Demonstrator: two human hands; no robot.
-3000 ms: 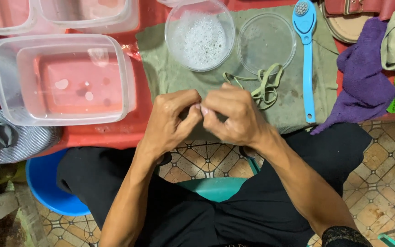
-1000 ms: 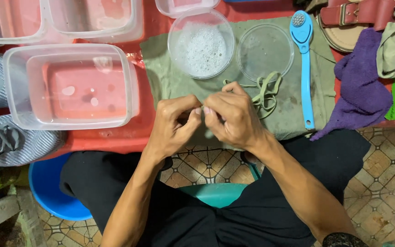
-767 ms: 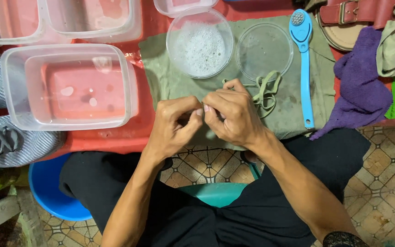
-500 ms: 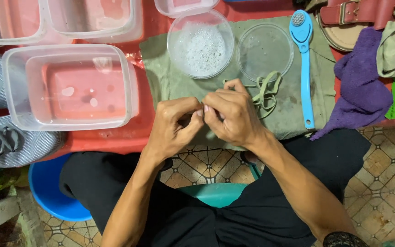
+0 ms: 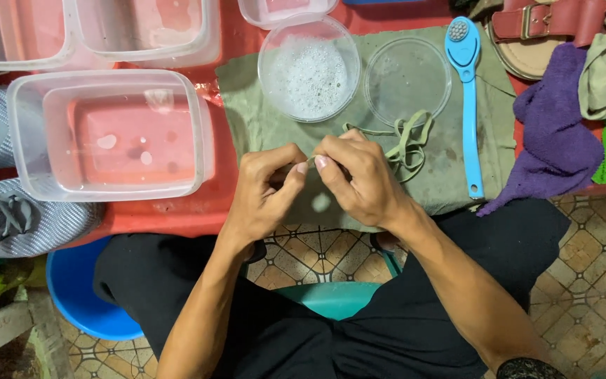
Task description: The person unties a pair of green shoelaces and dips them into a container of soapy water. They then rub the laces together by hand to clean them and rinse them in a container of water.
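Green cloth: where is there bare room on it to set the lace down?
The green cloth lies bare left of the foamy bowl, and in a strip between the lace and the blue brush. The middle is crowded by both hands and the clear lid.

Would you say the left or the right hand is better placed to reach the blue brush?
Probably the right hand: the blue brush lies on its side, while the left hand sits farther away.

So here's us from above: both hands bare, left hand (image 5: 264,193) and right hand (image 5: 359,179), no rings or gloves showing. Forearms are bare too, no sleeves in sight. We've got black trousers (image 5: 275,330) on, and a dark patterned band (image 5: 527,368) peeks in at lower right.
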